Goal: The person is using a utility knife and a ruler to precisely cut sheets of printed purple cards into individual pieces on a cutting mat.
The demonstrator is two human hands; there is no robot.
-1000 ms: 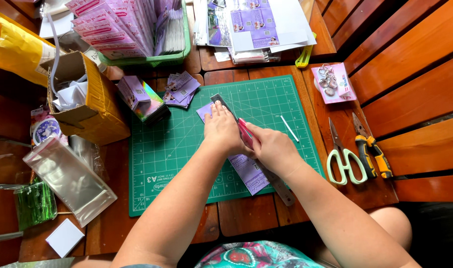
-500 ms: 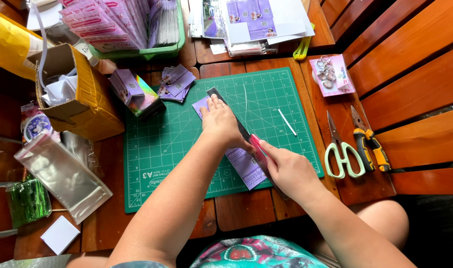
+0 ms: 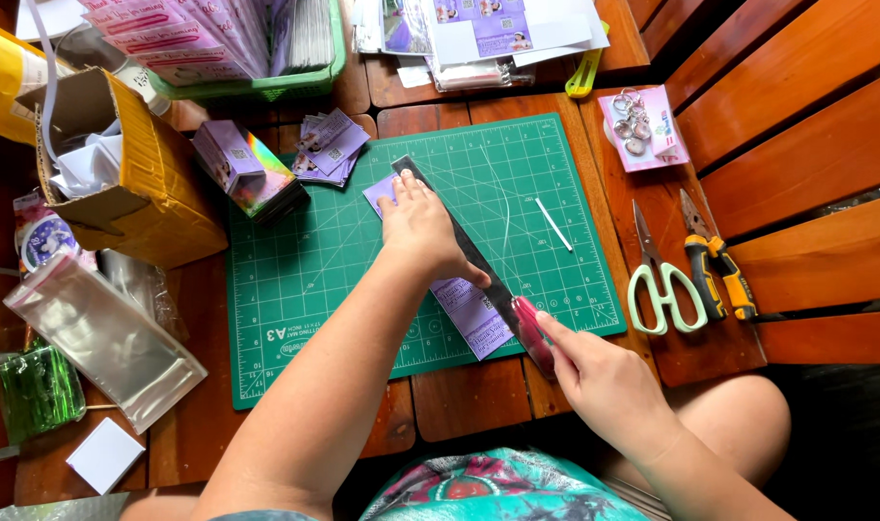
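My left hand (image 3: 422,230) presses flat on a dark metal ruler (image 3: 478,265) that lies diagonally over a purple printed paper strip (image 3: 469,311) on the green cutting mat (image 3: 295,289). At the ruler's near end my right hand (image 3: 599,371) grips a pink-handled craft knife (image 3: 533,328), its blade against the ruler's edge near the mat's front border. A thin white paper sliver (image 3: 554,224) lies on the mat to the right.
Mint-handled scissors (image 3: 657,280) and yellow-handled pliers (image 3: 715,262) lie right of the mat. A pile of purple cards (image 3: 326,147) and a holographic stack (image 3: 252,174) sit at the mat's far left. A cardboard box (image 3: 136,174), clear sleeves (image 3: 102,338) and a green basket (image 3: 257,82) stand to the left.
My right hand has drawn the knife along the ruler towards me, from mid-strip to the ruler's near end. My left hand has stayed pressed on the ruler.
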